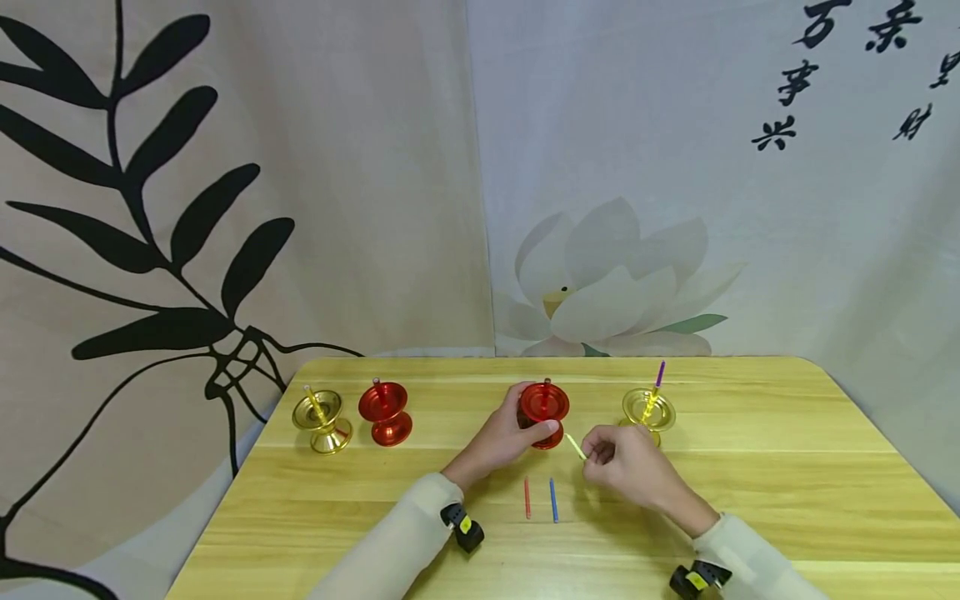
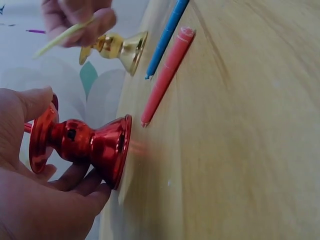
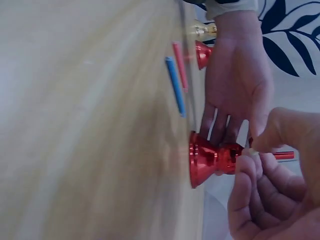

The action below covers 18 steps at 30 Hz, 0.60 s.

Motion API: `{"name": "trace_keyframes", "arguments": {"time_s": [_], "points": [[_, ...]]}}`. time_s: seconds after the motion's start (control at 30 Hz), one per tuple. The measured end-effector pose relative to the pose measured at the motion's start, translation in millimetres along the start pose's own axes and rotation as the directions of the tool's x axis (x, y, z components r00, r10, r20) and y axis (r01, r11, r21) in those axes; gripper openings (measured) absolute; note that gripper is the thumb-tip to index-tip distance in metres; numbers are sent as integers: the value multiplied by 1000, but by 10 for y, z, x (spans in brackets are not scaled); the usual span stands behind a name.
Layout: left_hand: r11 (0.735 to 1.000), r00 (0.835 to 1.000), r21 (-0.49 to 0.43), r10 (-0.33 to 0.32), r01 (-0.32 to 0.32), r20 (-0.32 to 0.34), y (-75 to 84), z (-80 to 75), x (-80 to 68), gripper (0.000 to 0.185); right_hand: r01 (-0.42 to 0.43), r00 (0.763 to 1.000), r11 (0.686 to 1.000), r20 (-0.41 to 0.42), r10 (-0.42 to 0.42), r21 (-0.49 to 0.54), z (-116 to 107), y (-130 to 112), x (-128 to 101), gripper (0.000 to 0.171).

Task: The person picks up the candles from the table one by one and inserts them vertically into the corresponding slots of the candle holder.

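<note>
My left hand (image 1: 504, 437) grips a red candle holder (image 1: 543, 412) standing mid-table, thumb on its rim and fingers round its waist (image 2: 80, 145). A red pin rises from its top. Just to its right, my right hand (image 1: 618, 458) pinches a thin yellow candle (image 1: 575, 447), its tip pointing up-left toward the red holder (image 3: 212, 160). In the left wrist view the yellow candle (image 2: 62, 36) shows between the right fingers. A red candle (image 1: 527, 497) and a blue candle (image 1: 553, 500) lie side by side on the wooden table (image 1: 787, 500) in front of the hands.
A gold holder (image 1: 648, 411) with a purple and a yellow candle stands right of the hands. At the left stand another red holder (image 1: 385, 412) and a gold holder (image 1: 322, 421) with a yellow candle. Printed cloth hangs behind the table.
</note>
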<state>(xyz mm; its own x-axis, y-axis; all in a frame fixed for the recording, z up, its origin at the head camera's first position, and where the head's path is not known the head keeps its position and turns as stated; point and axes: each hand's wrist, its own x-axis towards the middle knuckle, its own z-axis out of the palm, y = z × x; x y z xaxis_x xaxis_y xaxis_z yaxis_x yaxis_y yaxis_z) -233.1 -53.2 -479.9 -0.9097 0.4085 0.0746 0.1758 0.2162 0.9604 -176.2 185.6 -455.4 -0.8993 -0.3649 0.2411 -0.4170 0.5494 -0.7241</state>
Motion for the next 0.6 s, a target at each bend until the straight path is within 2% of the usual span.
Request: {"name": "trace_keyframes", "arguments": {"time_s": [0.27, 0.6], "points": [[1000, 1000, -5, -2, 2, -1, -7, 45, 19, 72, 34, 990, 999, -135, -36, -10, 16, -34, 161, 18], [1000, 1000, -1, -8, 8, 13, 33, 90, 31, 72, 78, 971, 997, -227, -70, 25, -33, -114, 359, 15]]}}
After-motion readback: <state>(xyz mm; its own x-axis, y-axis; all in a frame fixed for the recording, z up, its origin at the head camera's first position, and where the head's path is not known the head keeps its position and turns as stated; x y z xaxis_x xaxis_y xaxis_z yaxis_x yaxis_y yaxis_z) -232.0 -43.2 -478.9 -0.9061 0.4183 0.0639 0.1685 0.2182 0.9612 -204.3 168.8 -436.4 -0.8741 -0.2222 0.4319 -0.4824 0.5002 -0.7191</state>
